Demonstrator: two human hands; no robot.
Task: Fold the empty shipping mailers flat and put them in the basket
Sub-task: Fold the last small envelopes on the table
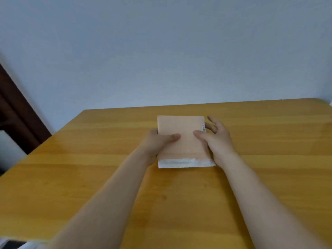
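Observation:
A tan padded shipping mailer (181, 126) with a white bubble-lined strip along its near edge is held over the middle of the wooden table (89, 177). My left hand (156, 142) grips its left edge, thumb on top and fingers hidden beneath. My right hand (215, 141) holds the right edge, thumb pressed on top, the other fingers spread loosely beside and behind it. A small white label shows at the mailer's right edge. No basket is in view.
A pale wall rises behind the table's far edge. A dark brown door frame (16, 112) stands at the left. A white and dark object (16, 244) peeks in at the bottom left corner.

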